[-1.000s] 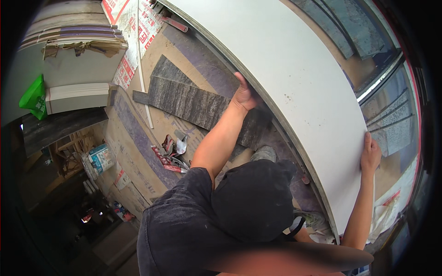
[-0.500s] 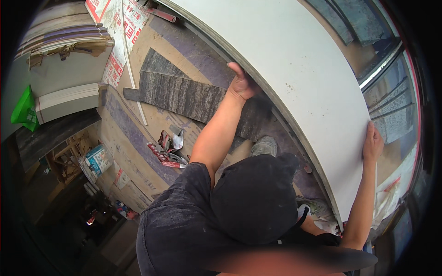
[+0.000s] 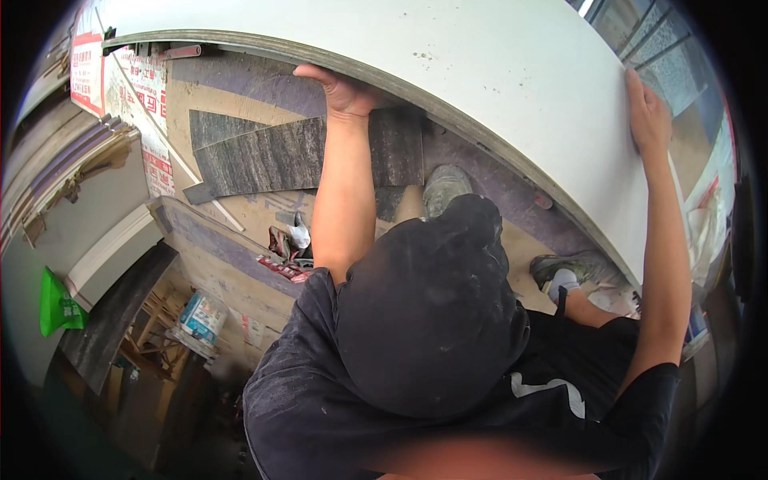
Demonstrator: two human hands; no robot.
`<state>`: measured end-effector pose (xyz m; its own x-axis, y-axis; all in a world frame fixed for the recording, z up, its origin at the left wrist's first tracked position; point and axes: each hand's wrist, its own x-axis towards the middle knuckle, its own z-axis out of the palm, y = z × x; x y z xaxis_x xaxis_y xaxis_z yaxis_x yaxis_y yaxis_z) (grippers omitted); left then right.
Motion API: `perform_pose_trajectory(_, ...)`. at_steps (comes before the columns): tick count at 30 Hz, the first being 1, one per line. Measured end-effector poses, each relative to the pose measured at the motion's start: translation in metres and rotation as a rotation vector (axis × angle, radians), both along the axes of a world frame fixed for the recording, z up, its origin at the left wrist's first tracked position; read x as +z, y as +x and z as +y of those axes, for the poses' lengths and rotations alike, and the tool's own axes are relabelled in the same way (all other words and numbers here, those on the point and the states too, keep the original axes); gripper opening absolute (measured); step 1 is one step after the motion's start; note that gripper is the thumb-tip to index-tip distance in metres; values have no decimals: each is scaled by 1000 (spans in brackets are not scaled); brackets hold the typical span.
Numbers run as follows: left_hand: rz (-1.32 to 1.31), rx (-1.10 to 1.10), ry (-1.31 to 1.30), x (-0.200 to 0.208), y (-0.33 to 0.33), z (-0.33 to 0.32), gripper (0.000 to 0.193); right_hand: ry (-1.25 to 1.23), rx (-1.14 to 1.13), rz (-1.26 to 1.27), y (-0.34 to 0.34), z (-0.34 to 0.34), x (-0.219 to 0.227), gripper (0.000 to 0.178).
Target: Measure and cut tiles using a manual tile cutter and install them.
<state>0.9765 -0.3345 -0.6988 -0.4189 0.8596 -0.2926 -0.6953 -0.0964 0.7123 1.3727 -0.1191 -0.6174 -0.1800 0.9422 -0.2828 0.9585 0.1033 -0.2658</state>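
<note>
- Board (image 3: 520, 104), big and white, lies just ahead of the left hand (image 3: 348, 96) and to the left of the right hand (image 3: 652, 120), with its flat top between them.
- Its long way starts well past the left hand's left side, goes across in front of that hand, then bends down to end just beside the right forearm (image 3: 668, 240).
- Both hands touch it, so neither one is nearer. The left is at the thick near edge; the right is at the far edge, close to the right end.
- The left hand is spread, thumb out to the left, palm under the edge. The fingers are hidden, so I cannot tell how they bend.
- The right hand is partly curled, thumb along the edge. Its fingertips are hidden, so I cannot tell how tight it holds.
- Under and behind the left hand, dark streaky planks (image 3: 268, 156) lie on the floor (image 3: 256, 206).
- Half a second ago the board ran steeper; now it lies more sideways. Both hands sit higher in view, and the left hand is further left. Each is still at its own edge.
</note>
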Motion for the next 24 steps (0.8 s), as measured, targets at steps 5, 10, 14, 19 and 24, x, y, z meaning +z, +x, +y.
perform_pose_trajectory(5,-14,29,-5,-6,-6,1,120,-33,5,-10,-4,4,0,69)
perform_pose_trajectory(10,17,21,-23,-16,-8,-2,122,166,20,-188,-18,-13,11,62)
perform_pose_trajectory(14,-407,-49,180,-13,-7,1,123,-4,-113,-126,-37,-26,38,66)
perform_pose_trajectory(19,38,33,-21,-6,-1,2,123,-127,-149,-70,-45,-29,52,65)
perform_pose_trajectory(24,78,12,6,1,-3,5,120,-17,-149,2,-45,-30,53,64)
